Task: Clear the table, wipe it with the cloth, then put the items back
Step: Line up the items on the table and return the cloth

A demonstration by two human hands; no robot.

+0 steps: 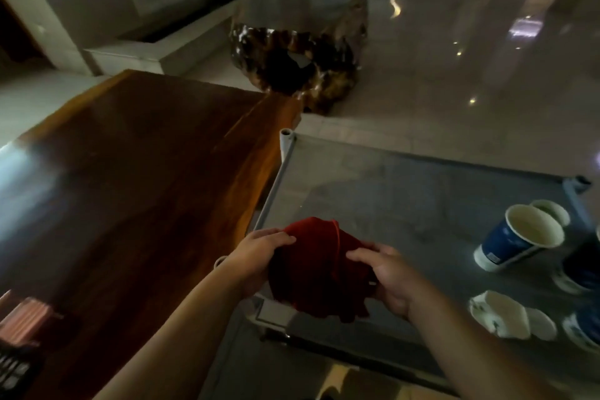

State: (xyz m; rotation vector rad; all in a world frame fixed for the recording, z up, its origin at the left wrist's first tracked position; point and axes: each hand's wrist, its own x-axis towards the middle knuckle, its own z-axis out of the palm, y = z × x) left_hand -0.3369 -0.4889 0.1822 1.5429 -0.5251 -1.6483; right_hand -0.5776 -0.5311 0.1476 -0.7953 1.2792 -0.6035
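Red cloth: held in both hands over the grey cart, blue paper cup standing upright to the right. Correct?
Not quite. In the head view the blue paper cup lies tipped on its side. The rest holds: left hand and right hand hold the red cloth over the grey cart.

Left arm: bare forearm entering from the lower left, angled up and to the right.
Left hand (259, 248): palm down, fingers (281, 240) curled over the left edge of the red cloth (311, 273), gripping it.
Right arm: bare forearm entering from the lower right, angled up and to the left.
Right hand (388, 276): fingers bent and closed on the cloth's right side, thumb on top.
Spacing: hands near each other, apart, cloth bunched between them.
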